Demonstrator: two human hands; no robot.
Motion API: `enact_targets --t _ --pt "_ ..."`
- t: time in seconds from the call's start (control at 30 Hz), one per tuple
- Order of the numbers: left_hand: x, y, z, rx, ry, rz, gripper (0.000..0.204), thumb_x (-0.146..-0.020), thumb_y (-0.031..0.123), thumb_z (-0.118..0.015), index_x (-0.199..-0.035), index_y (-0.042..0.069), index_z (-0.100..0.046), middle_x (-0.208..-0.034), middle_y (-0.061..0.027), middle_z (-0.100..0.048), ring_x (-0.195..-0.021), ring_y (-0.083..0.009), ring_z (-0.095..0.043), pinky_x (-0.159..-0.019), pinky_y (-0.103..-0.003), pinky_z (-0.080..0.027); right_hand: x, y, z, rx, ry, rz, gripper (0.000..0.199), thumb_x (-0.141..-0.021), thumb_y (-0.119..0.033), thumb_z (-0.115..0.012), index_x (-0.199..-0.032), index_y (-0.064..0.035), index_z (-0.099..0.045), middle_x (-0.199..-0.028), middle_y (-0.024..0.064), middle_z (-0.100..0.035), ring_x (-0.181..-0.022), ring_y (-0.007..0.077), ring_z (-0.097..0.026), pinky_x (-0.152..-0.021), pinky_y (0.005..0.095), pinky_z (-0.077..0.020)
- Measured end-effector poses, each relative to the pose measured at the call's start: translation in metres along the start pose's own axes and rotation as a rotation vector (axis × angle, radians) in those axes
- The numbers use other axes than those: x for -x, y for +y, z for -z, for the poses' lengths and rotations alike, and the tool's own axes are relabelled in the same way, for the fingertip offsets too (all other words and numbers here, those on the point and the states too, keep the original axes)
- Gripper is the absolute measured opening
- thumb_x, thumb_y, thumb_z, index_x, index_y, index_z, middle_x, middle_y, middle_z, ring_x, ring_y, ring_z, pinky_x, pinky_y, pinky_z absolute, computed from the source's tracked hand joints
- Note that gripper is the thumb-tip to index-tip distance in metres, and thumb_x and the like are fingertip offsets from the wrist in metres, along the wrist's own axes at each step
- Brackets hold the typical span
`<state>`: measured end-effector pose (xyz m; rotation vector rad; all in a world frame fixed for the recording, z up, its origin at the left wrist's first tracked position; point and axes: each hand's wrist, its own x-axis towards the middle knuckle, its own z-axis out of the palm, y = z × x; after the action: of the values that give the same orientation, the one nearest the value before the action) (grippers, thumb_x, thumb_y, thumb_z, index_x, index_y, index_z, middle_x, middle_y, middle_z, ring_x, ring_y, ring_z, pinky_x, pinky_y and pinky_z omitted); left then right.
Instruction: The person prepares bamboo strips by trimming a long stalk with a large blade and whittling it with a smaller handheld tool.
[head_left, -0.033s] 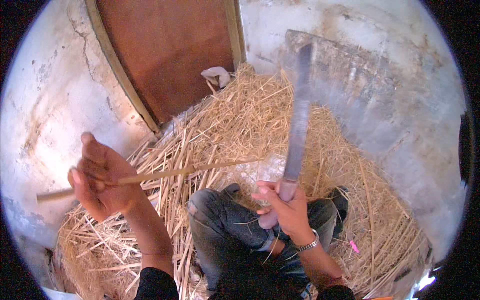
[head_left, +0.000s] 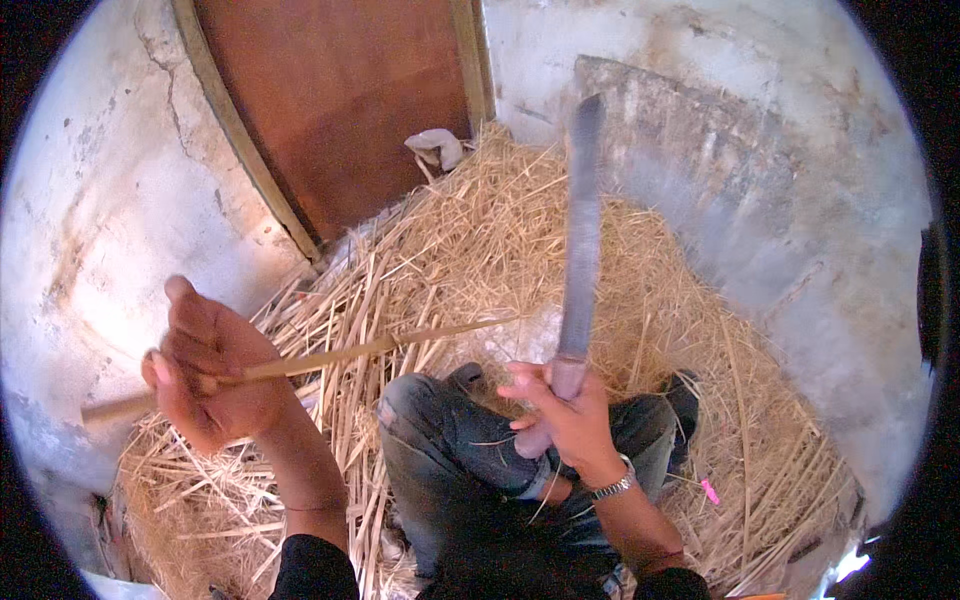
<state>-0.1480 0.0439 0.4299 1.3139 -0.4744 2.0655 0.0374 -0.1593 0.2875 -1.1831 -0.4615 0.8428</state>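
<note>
My left hand (head_left: 225, 345) is raised at the left, its fingers curled around a thin tan bamboo strip (head_left: 335, 357). The thicker end sticks out past my thumb, and the tapering end reaches right over the shavings. In my right hand (head_left: 578, 425) is the handle of a machete (head_left: 581, 240), whose long grey blade points up and away from me, slightly blurred. Blade and strip tip are apart. A metal-banded watch (head_left: 613, 483) circles my right wrist. My legs (head_left: 425, 460) are folded beneath my hands.
A heap of fine curly shavings (head_left: 510, 220) lies ahead, spreading to both sides. Loose split strips (head_left: 350, 310) lie at the left. Behind stand a brown door (head_left: 340, 110) and stained whitewashed walls (head_left: 770, 190). A pale cloth-like thing (head_left: 436, 148) rests by the door; a small pink scrap (head_left: 710, 491) lies at right.
My left hand and the strip have shifted slightly down and right. The machete's blade has swung a little left, its tip slightly lower. Both grips are the same.
</note>
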Motion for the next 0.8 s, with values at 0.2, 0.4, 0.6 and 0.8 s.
enact_targets --t 0.2,0.4,0.6,0.8 --pt "0.037 0.028 -0.006 0.047 0.037 0.009 0.032 -0.088 0.017 -0.048 -0.057 0.015 -0.039 -0.041 -0.0001 -0.038 -0.057 -0.0122 -0.032 -0.101 -0.039 -0.021 -0.024 0.038 -0.042 -0.124 -0.172 -0.184 0.031 -0.092 -0.024 -0.073 -0.105 -0.0007 -0.058 -0.099 0.0103 -0.069 -0.091 0.0215 -0.073 -0.052 0.0289 -0.0583" --pt "0.043 0.065 -0.001 -0.196 0.38 -0.082 0.031 -0.089 0.028 -0.046 -0.064 0.013 -0.059 -0.057 0.0011 -0.058 -0.067 -0.0167 -0.051 -0.116 -0.05 -0.021 -0.036 0.048 -0.077 -0.283 -0.011 -0.176 0.016 -0.093 -0.018 -0.071 -0.097 -0.0052 -0.062 -0.087 0.0077 -0.07 -0.079 0.0189 -0.072 -0.051 0.0302 -0.0542" --pt "0.003 0.14 0.071 -0.015 -0.276 -0.206 0.029 -0.088 0.029 -0.044 -0.064 0.017 -0.038 -0.048 0.0004 -0.045 -0.052 -0.014 -0.041 -0.102 -0.053 -0.033 0.003 0.049 -0.103 -0.548 -0.004 -0.041 0.011 -0.091 -0.008 -0.069 -0.089 -0.0016 -0.06 -0.079 0.0073 -0.068 -0.068 0.0166 -0.068 -0.059 0.0299 -0.0556" --pt "0.028 0.221 0.217 -0.257 0.536 0.155 0.029 -0.086 0.023 -0.049 -0.1 -0.001 -0.059 -0.089 -0.0137 -0.064 -0.096 -0.0333 -0.06 -0.108 -0.05 -0.037 0.033 0.056 -0.117 -0.355 -0.057 0.073 0.018 -0.092 -0.01 -0.07 -0.086 -0.0026 -0.055 -0.079 0.0053 -0.065 -0.067 0.0128 -0.068 -0.056 0.0289 -0.0566"
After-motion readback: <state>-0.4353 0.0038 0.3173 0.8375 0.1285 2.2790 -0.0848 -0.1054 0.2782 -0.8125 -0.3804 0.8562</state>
